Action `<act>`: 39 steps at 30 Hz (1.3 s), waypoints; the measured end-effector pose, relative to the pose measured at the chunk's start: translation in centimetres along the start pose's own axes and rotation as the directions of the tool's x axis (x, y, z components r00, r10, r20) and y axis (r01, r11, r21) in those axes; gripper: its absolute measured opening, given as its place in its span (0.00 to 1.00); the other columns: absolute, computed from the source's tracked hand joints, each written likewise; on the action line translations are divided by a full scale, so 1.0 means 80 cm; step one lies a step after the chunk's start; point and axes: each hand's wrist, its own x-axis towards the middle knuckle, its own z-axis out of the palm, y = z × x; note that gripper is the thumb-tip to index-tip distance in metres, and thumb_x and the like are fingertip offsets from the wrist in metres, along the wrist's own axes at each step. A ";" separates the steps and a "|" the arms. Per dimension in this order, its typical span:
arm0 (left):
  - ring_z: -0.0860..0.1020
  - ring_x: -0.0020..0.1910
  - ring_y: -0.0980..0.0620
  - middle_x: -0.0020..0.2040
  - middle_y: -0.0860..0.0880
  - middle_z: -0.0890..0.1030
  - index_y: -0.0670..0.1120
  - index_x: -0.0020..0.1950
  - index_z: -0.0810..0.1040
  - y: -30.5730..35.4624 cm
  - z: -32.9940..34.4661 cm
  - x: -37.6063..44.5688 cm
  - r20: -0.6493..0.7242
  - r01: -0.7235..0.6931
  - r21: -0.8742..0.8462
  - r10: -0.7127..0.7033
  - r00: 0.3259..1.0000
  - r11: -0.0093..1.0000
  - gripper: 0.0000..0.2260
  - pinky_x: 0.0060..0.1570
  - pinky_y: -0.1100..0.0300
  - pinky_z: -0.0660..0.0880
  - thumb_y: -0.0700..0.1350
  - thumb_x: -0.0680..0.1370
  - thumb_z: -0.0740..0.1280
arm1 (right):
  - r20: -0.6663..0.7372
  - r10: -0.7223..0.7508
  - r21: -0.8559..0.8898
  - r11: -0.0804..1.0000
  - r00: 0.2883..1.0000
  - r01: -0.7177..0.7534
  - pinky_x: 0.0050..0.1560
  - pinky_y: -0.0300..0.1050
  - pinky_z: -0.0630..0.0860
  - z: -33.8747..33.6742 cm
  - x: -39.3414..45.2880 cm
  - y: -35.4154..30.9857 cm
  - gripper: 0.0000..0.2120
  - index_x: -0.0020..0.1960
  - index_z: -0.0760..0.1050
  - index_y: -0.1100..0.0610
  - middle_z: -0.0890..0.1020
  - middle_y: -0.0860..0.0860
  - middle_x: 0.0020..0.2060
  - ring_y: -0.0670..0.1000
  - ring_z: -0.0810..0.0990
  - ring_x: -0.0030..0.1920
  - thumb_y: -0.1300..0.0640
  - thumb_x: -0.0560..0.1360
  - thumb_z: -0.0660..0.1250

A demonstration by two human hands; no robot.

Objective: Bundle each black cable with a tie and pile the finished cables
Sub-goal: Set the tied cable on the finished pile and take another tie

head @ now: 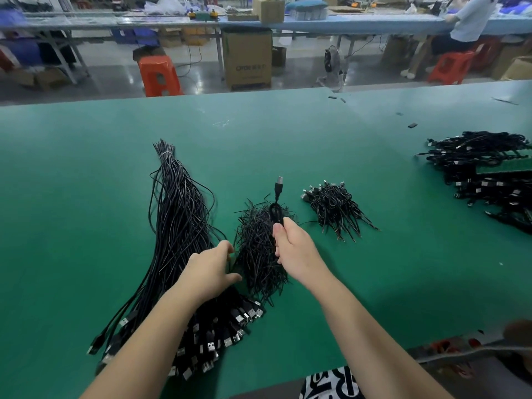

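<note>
My right hand (293,249) grips a coiled black cable (277,210) above the heap of black ties (259,249); the cable's USB plug (278,185) sticks up and away from me. My left hand (211,272) reaches into the left edge of the tie heap, thumb and fingers spread; whether it holds a tie is hidden. A long sheaf of loose black cables (178,220) lies to the left, its plugs fanned out near me under my left forearm. A small pile of bundled cables (334,205) lies right of the ties.
A large heap of black cables (486,174) lies at the right edge of the green table (345,133). Small black scraps (412,125) dot the far right. Beyond the table stand an orange stool (159,76), a cardboard box (247,61) and a seated person (469,21).
</note>
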 end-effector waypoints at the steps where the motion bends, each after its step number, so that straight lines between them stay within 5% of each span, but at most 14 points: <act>1: 0.80 0.59 0.49 0.67 0.52 0.78 0.51 0.70 0.66 -0.001 0.003 0.000 -0.005 -0.010 0.001 0.010 1.000 1.000 0.29 0.64 0.49 0.73 0.55 0.74 0.75 | 0.002 0.001 0.002 1.000 1.000 -0.001 0.51 0.65 0.76 0.001 0.000 0.000 0.19 0.47 0.66 0.63 0.74 0.56 0.38 0.54 0.72 0.38 0.48 0.86 0.51; 4: 0.82 0.45 0.56 0.72 0.53 0.74 0.52 0.78 0.59 -0.004 0.012 0.001 0.010 -0.041 -0.087 0.042 0.999 0.995 0.35 0.52 0.56 0.78 0.46 0.76 0.73 | 0.009 0.000 0.005 1.000 1.000 -0.001 0.50 0.64 0.77 0.002 -0.001 0.000 0.19 0.46 0.65 0.62 0.74 0.56 0.38 0.54 0.73 0.38 0.48 0.86 0.51; 6: 0.79 0.36 0.55 0.66 0.50 0.79 0.52 0.79 0.56 -0.006 0.017 0.003 0.021 -0.019 -0.065 0.020 1.000 0.998 0.35 0.44 0.54 0.80 0.43 0.77 0.70 | 0.014 0.004 0.004 1.000 1.000 -0.004 0.51 0.64 0.77 0.003 -0.001 0.001 0.19 0.44 0.64 0.61 0.74 0.56 0.38 0.54 0.73 0.39 0.48 0.86 0.51; 11: 0.80 0.59 0.49 0.66 0.51 0.77 0.50 0.77 0.59 -0.005 0.025 0.003 -0.086 0.057 0.031 -0.054 0.995 0.998 0.35 0.58 0.51 0.76 0.59 0.76 0.70 | 0.037 0.022 0.000 1.000 0.999 -0.022 0.51 0.63 0.76 0.004 -0.003 0.004 0.19 0.47 0.65 0.64 0.74 0.57 0.38 0.57 0.73 0.39 0.48 0.86 0.51; 15: 0.75 0.66 0.49 0.70 0.51 0.72 0.49 0.77 0.58 -0.011 0.028 0.005 -0.052 0.085 0.141 -0.078 0.996 0.986 0.38 0.63 0.49 0.70 0.61 0.74 0.72 | 0.052 0.029 -0.018 0.999 0.998 -0.028 0.50 0.60 0.75 0.005 -0.002 0.010 0.19 0.47 0.66 0.63 0.74 0.55 0.39 0.52 0.72 0.40 0.48 0.86 0.51; 21: 0.75 0.64 0.49 0.69 0.52 0.70 0.50 0.76 0.59 -0.027 0.019 0.006 0.066 0.052 0.210 -0.067 0.996 0.976 0.36 0.62 0.49 0.68 0.58 0.74 0.73 | 0.041 0.001 -0.054 0.999 0.999 0.002 0.37 0.48 0.64 0.006 -0.002 0.017 0.17 0.39 0.59 0.53 0.67 0.48 0.34 0.48 0.65 0.35 0.48 0.86 0.52; 30: 0.76 0.62 0.46 0.67 0.48 0.66 0.50 0.75 0.59 -0.043 0.012 0.002 0.179 0.022 0.343 -0.089 0.980 0.939 0.34 0.58 0.48 0.67 0.52 0.75 0.73 | 0.038 -0.003 -0.051 0.999 0.999 0.005 0.36 0.45 0.64 -0.002 -0.002 0.023 0.17 0.40 0.61 0.53 0.66 0.47 0.34 0.47 0.64 0.34 0.47 0.86 0.51; 34: 0.77 0.59 0.47 0.65 0.50 0.67 0.52 0.74 0.59 -0.056 0.005 0.001 0.193 0.040 0.350 -0.114 0.975 0.936 0.33 0.54 0.50 0.65 0.54 0.74 0.73 | 0.046 -0.005 -0.047 0.999 0.999 0.007 0.36 0.45 0.63 -0.001 -0.004 0.022 0.17 0.41 0.61 0.53 0.66 0.47 0.34 0.47 0.64 0.34 0.47 0.86 0.51; 39: 0.77 0.57 0.50 0.59 0.51 0.76 0.52 0.66 0.72 -0.036 0.003 0.015 0.047 0.106 0.267 -0.122 0.991 0.958 0.20 0.59 0.49 0.67 0.61 0.79 0.66 | 0.052 -0.007 -0.036 0.999 0.999 0.009 0.36 0.45 0.65 -0.001 -0.004 0.019 0.16 0.42 0.64 0.54 0.67 0.47 0.34 0.46 0.65 0.34 0.47 0.85 0.51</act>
